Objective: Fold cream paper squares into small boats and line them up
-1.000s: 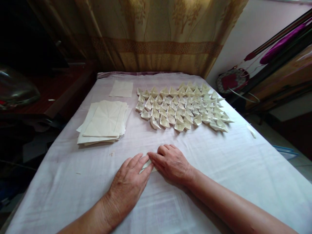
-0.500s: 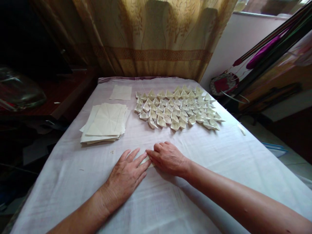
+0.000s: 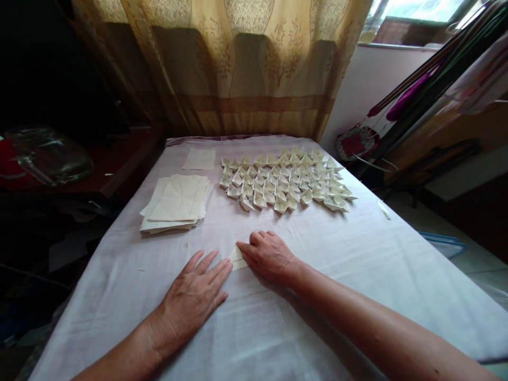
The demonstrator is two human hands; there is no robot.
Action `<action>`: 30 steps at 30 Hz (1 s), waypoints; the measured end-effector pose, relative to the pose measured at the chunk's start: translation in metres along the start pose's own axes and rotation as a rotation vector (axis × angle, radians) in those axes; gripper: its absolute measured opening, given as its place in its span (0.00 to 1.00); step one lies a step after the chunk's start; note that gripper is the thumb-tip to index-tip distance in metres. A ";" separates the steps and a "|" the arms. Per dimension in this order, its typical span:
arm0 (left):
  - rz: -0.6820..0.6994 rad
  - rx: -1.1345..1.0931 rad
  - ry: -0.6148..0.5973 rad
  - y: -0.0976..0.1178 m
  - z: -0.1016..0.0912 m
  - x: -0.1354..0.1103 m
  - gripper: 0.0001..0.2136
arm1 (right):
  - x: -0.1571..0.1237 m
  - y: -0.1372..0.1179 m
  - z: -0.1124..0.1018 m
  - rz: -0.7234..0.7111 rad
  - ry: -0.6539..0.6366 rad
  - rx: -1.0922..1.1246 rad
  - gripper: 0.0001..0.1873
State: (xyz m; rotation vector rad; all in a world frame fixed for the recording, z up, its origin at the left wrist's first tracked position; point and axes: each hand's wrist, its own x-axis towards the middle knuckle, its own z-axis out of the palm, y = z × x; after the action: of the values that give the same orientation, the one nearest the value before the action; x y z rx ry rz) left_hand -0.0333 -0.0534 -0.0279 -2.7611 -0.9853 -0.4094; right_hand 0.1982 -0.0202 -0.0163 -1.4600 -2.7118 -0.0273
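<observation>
A small folded piece of cream paper (image 3: 237, 259), triangular at its visible end, lies flat on the white cloth between my hands. My left hand (image 3: 194, 291) is open and flat, with its fingertips at the paper's left corner. Curled fingers of my right hand (image 3: 271, 257) press on the paper near its top point and cover its right part. Beyond the hands stand rows of folded paper boats (image 3: 281, 180). To their left lies a stack of creased paper sheets (image 3: 174, 203).
A single paper sheet (image 3: 199, 159) lies behind the stack. A small white strip (image 3: 384, 210) is near the table's right edge. A patterned curtain (image 3: 254, 69) hangs behind the table. A clear jar (image 3: 50, 156) rests on the dark furniture at left.
My left hand has slid left and toward me, uncovering the paper's pointed left end. The right hand stays on the paper. The camera view has tilted up slightly.
</observation>
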 end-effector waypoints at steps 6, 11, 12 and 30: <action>-0.018 -0.018 -0.038 -0.001 -0.006 0.032 0.10 | -0.002 0.002 0.007 0.023 0.064 0.060 0.15; -0.054 -0.044 -0.134 -0.005 0.007 0.058 0.10 | -0.014 0.010 0.013 -0.006 0.126 0.158 0.16; -0.058 -0.053 -0.134 -0.006 0.010 0.059 0.10 | -0.018 0.012 0.013 -0.022 0.137 0.172 0.15; -0.068 -0.132 -0.132 -0.008 0.006 0.059 0.14 | -0.047 0.030 0.003 0.002 0.261 0.250 0.10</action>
State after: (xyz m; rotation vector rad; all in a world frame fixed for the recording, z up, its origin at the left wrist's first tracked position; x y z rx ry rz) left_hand 0.0060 -0.0108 -0.0146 -2.9117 -1.1245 -0.3158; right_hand 0.2485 -0.0427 -0.0221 -1.2894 -2.4055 0.1093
